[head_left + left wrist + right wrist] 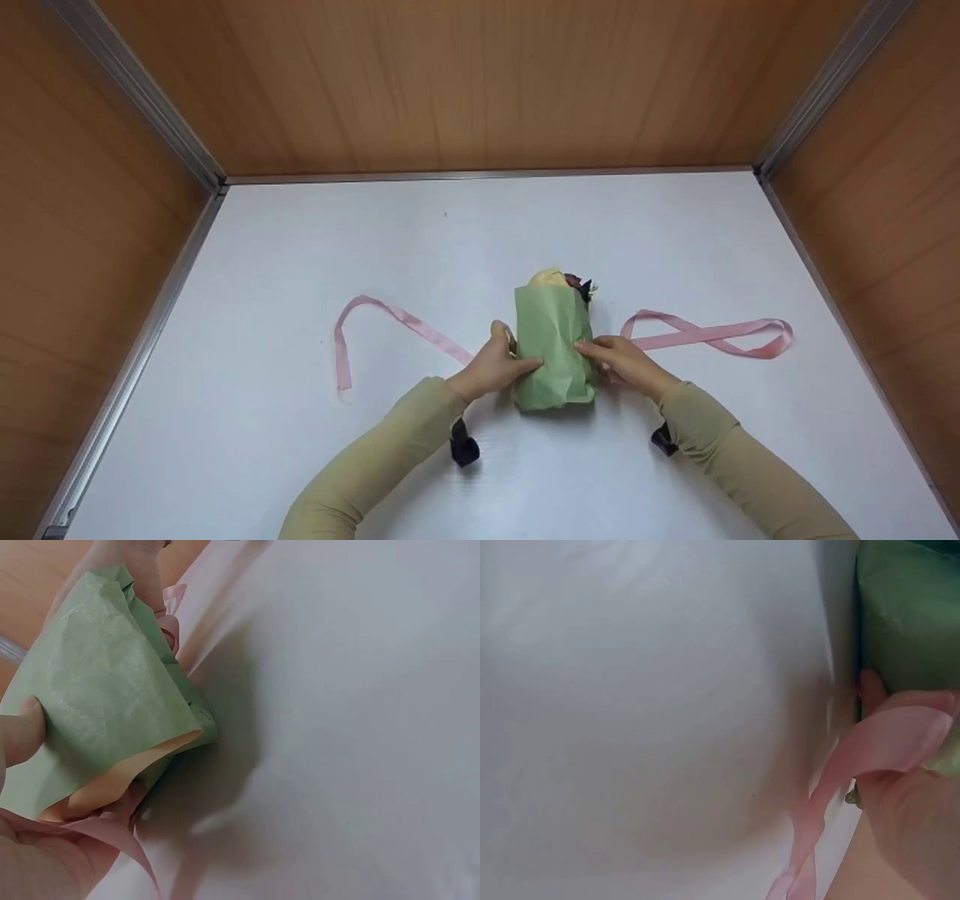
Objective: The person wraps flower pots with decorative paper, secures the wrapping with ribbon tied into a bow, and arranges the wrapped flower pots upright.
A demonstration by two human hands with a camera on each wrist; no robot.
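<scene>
A small bouquet wrapped in green paper (553, 341) is held just over the white table. A pale yellow flower (550, 277) and a dark red one (574, 280) show at its top end. From the left side my left hand (493, 367) grips the wrap, thumb on the front and fingers behind. My right hand (628, 363) grips the opposite side, its thumb also on the front. Pink ribbon (112, 831) crosses the left hand's fingers, and more pink ribbon (881, 739) passes over the right hand. Whether it runs unbroken behind the bouquet is hidden.
The ribbon's left tail (397, 315) bends down on the white table (225, 375). On the right, a ribbon loop (772, 337) lies crossed over itself. Wooden panels (480, 90) with metal edges enclose the back and both sides. Black straps (464, 448) hang at the wrists.
</scene>
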